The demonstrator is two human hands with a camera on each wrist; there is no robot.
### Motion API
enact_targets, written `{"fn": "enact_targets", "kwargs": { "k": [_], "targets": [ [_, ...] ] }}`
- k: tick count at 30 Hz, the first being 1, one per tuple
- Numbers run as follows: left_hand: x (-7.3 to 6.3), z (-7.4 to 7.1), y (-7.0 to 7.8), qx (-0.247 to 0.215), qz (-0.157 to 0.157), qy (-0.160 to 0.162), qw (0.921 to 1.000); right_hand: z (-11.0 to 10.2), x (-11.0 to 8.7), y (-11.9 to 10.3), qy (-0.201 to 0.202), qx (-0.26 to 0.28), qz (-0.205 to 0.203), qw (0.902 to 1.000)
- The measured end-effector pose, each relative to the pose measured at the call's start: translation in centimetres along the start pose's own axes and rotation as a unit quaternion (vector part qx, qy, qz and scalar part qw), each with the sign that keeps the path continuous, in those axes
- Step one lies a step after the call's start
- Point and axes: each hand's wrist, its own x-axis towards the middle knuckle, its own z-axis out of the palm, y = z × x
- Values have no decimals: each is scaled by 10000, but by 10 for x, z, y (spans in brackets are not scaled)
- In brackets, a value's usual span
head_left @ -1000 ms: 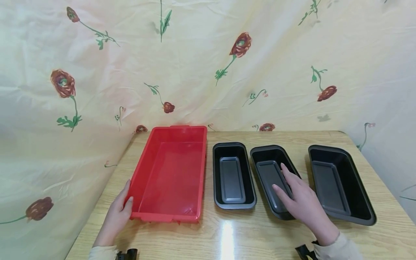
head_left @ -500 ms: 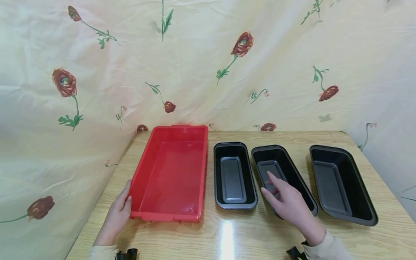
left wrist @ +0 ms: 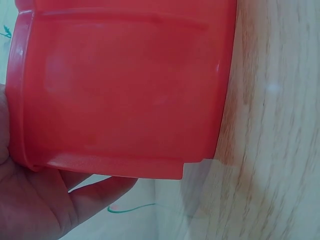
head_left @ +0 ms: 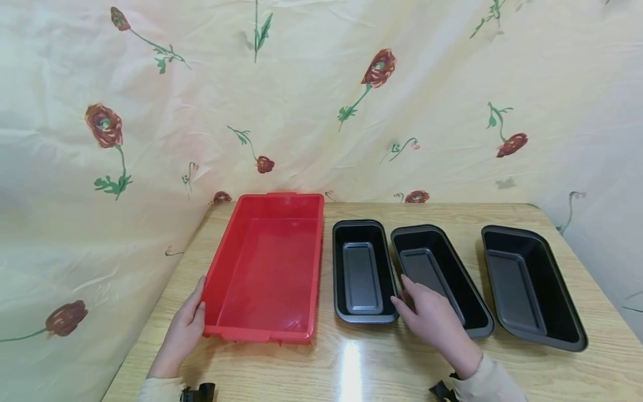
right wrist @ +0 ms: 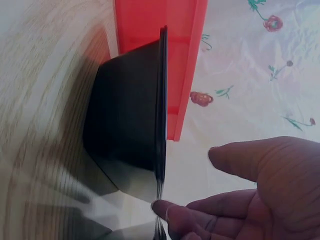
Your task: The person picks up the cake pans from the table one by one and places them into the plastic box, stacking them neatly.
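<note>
At the near left corner of a shallow red plastic tray, my left hand grips the rim, thumb on top. The left wrist view shows the tray from its outer side, the hand at its corner. My right hand hovers between two black loaf pans, the left one and the middle one. Its thumb is at the left pan's right rim. In the right wrist view, a fingertip meets the rim of a black pan, while the thumb stands apart from it.
A third, larger-looking black loaf pan lies at the right on the wooden table. A flower-printed cloth hangs behind and along the left side of the table.
My right hand has moved left, from over the middle pan to the left pan's right edge. The left hand keeps its grip on the tray; the head view has shifted slightly.
</note>
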Motion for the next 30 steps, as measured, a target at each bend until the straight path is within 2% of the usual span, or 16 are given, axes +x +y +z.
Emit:
{"fn": "enact_targets", "kwargs": {
  "k": [4,14,25,30],
  "targets": [
    [0,0,0,6,-18,-19,10000,3,1,-2,-116,-330,94,9993],
    [0,-1,0,-53,-27,-7,10000,9,6,-8,-676,-585,300,9955],
    [1,0,2,-223,-101,-92,9997,17,9,-14,-840,-785,633,9914],
    [1,0,1,-247,-132,-93,9996,19,9,-15,-711,-762,666,9923]
  ]
}}
